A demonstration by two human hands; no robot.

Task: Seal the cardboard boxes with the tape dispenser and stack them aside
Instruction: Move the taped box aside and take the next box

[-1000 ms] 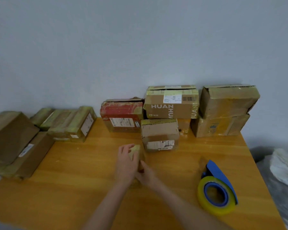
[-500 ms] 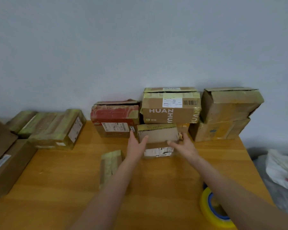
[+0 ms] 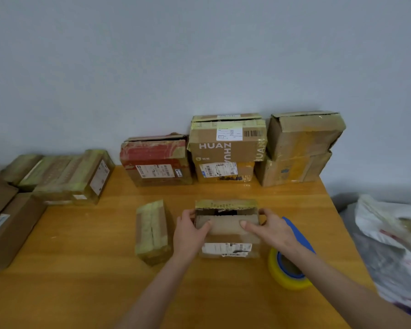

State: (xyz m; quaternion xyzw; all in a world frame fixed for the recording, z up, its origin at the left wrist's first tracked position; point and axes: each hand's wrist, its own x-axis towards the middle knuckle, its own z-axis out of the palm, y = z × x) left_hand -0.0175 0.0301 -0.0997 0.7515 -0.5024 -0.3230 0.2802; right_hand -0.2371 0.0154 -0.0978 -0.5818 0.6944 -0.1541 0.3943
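Here the open box (image 3: 226, 228) sits on the wooden table (image 3: 81, 293). Its top flaps are not quite closed, leaving a dark gap between them, and a white label is on its near face. The left hand (image 3: 190, 235) clasps the box's left side and the right hand (image 3: 272, 231) clasps its right side. On each hand the fingers wrap round the wall and the thumb lies across the near flap.

The tape dispenser (image 3: 274, 269) is a yellow roll on a blue handle. It lies just right of the open box, on the near side, partly under the right forearm. The small taped box (image 3: 152, 231) lies just left of the open box, close to the left hand.

Behind the open box, against the wall (image 3: 199, 55), stands a row of boxes:
- Behind and to the left is the red-taped box (image 3: 156, 160).
- Straight behind, the HUAN box (image 3: 226, 146) rests on top of a labelled box (image 3: 223, 172).
- Behind and to the right are two stacked boxes (image 3: 299, 148).

Well to the left of the open box lie several taped boxes side by side (image 3: 67, 176) and the brown boxes (image 3: 7, 224). Well to its right, off the table edge, are crumpled plastic bags (image 3: 389, 233).
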